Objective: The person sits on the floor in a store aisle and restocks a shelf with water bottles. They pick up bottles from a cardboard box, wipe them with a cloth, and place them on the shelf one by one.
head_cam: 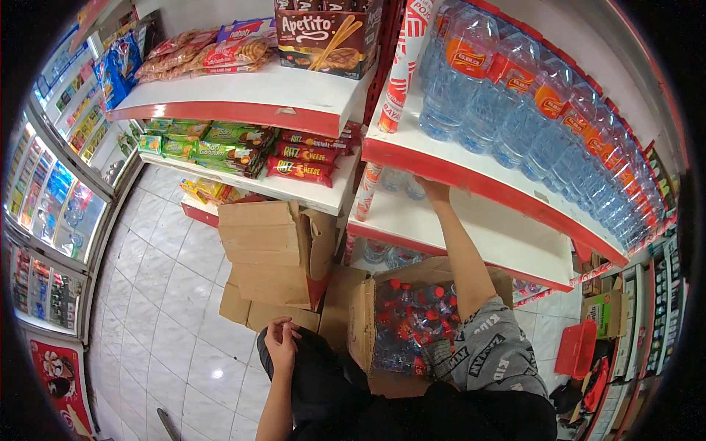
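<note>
My right arm stretches over the open carton to the middle shelf [496, 226]. The upper shelf's edge hides the fingers of my right hand [436, 191], so whether they grip anything cannot be seen. Clear plastic bottles [413, 189] stand on that shelf just left of the hand. Below my forearm is a cardboard carton [361, 325] with its flaps open, holding several small bottles with red caps [432, 315]. My left hand [282, 337] lies by my dark-clothed knee, fingers loosely curled and slightly apart, with nothing in them.
Large water bottles [458, 71] line the upper shelf, whose red edge [485, 190] overhangs my right hand. A folded-open cardboard box [262, 248] stands left of the carton. Biscuit packs [303, 160] fill the left shelf. A glass-door fridge [60, 193] borders the tiled floor [182, 297].
</note>
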The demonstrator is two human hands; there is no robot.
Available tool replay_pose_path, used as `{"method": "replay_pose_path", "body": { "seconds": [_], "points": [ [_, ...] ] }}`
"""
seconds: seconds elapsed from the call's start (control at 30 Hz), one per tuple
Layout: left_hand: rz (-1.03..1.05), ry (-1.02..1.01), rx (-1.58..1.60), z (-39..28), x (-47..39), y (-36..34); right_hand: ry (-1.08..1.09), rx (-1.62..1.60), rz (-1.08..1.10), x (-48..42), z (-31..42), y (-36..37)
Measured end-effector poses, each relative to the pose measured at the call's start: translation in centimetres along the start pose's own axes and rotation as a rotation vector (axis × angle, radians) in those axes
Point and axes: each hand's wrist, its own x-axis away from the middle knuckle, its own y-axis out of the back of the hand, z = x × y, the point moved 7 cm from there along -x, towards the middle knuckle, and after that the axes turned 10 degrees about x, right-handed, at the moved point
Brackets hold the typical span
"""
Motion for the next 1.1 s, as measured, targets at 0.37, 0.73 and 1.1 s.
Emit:
{"method": "replay_pose_path", "body": {
  "seconds": [0.37,0.73,1.1],
  "points": [
    [0.005,-0.018,-0.09,0.5,-0.5,-0.3,-0.241,0.136,0.115,4.0,-1.8,0.1],
    [0.007,-0.02,-0.089,-0.2,0.0,-1.0,-0.137,0.172,0.083,23.8,2.4,15.7],
    [0.026,-0.045,-0.085,0.6,0.6,-0.5,-0.317,0.564,0.633,39.0,-1.7,13.0]
  ]
}}
